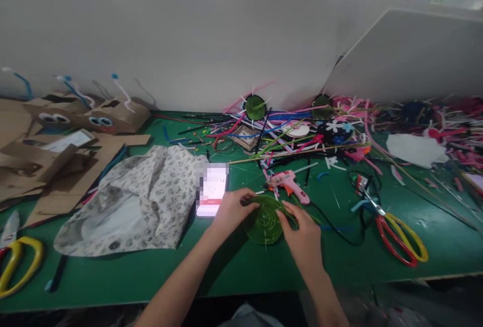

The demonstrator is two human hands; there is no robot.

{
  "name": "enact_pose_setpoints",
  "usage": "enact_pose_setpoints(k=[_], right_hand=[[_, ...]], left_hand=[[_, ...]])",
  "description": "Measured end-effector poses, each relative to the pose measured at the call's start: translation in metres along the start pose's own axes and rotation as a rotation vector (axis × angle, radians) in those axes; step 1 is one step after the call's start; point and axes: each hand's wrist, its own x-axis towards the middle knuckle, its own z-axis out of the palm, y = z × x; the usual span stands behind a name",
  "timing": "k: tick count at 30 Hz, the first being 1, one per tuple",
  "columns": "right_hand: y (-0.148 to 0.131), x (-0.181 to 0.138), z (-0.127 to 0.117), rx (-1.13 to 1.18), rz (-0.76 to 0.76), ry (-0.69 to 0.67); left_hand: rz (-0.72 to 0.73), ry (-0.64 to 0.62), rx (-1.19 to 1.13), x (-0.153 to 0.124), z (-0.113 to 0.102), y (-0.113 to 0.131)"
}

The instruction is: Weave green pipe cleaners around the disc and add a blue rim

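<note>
Low over the green table, a round green disc [265, 227] with ring-like lines and a pale pattern at its centre is held by both hands. My left hand [237, 210] pinches its upper left edge between thumb and fingers. On the right side, my right hand [301, 222] grips the rim, its thumb on the disc's face and green strands beside the fingers. Just beyond the disc lies a pink glue gun [290, 185] with an orange trigger. A lit phone [213, 191] rests to the left of my left hand.
Floral cloth [151, 201] and brown cardboard pieces [71, 181] cover the left side. Scissors lie at the right [400, 239] and far left [18, 261]. Piled pipe cleaners [279, 136] and two green discs line the white partition [181, 40]. A black cord [339, 234] curves behind my right hand.
</note>
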Motion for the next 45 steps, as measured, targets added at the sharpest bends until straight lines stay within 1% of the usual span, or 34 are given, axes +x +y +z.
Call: enact_pose_setpoints(k=[2, 5, 8, 14, 18, 25, 28, 30, 31, 33, 34, 35, 38, 40, 43, 45], right_hand=[[-0.002, -0.001, 0.003, 0.01, 0.039, 0.017], [-0.002, 0.003, 0.006, 0.01, 0.078, -0.001], [0.0, 0.011, 0.007, 0.041, 0.076, -0.032], [0.005, 0.032, 0.004, 0.091, -0.088, -0.094], [0.005, 0.042, 0.005, 0.086, -0.14, -0.123], [-0.007, 0.046, 0.017, 0.103, -0.226, -0.149], [-0.006, 0.045, 0.013, 0.116, -0.238, -0.13], [0.002, 0.044, 0.004, 0.119, -0.22, -0.086], [0.008, 0.043, -0.001, 0.11, -0.197, -0.043], [0.025, 0.04, -0.011, 0.053, -0.12, 0.081], [0.034, 0.038, -0.015, 0.007, -0.109, 0.129], [0.043, 0.036, -0.018, -0.038, -0.113, 0.144], [0.065, 0.029, -0.021, -0.159, -0.189, 0.094], [0.073, 0.025, -0.019, -0.208, -0.247, 0.089], [0.075, 0.025, -0.015, -0.248, -0.295, 0.114], [0.073, 0.028, -0.015, -0.288, -0.313, 0.098]], left_hand=[[0.0, -0.003, 0.012, 0.0, -0.001, 0.0], [0.01, -0.005, 0.035, -0.001, -0.002, 0.001], [0.031, -0.008, 0.04, -0.002, -0.004, 0.004], [0.043, -0.049, -0.029, -0.002, -0.009, 0.01], [0.057, -0.079, -0.055, -0.002, -0.01, 0.011], [0.167, -0.02, 0.054, -0.001, -0.009, 0.009], [0.186, -0.03, 0.076, 0.0, -0.008, 0.007], [0.173, -0.035, 0.078, 0.0, -0.008, 0.005], [0.163, -0.034, 0.08, 0.0, -0.008, 0.005], [0.142, -0.029, 0.085, 0.0, -0.007, 0.004], [0.133, -0.029, 0.087, -0.001, -0.007, 0.004], [0.126, -0.03, 0.089, -0.001, -0.007, 0.004], [0.112, -0.03, 0.09, -0.001, -0.006, 0.004], [0.103, -0.026, 0.088, 0.0, -0.007, 0.004], [0.09, -0.022, 0.081, 0.0, -0.007, 0.003], [0.091, -0.024, 0.078, 0.001, -0.006, 0.003]])
